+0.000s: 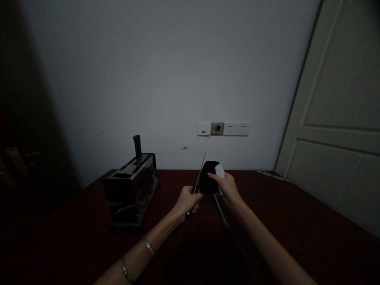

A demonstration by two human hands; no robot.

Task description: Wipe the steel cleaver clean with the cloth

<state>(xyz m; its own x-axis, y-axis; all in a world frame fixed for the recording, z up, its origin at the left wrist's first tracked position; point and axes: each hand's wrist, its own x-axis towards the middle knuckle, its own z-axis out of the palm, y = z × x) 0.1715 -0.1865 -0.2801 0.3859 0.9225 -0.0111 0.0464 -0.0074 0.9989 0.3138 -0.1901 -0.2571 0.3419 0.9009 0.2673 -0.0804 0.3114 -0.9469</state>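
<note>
My left hand (186,201) is closed around the handle of a knife (201,170), whose thin blade points up and away over the table. My right hand (227,186) is closed on a white cloth (220,171) and presses it against the broad, dark side of the blade (209,178). Both hands meet above the middle of the dark red table (297,213). Two bracelets sit on my left forearm. A second metal utensil (221,215) lies on the table just below my right hand.
A dark knife block (130,190) with one black handle (137,145) sticking up stands to the left on the table. Wall sockets (224,128) are on the white wall behind. A white door (341,118) is at the right.
</note>
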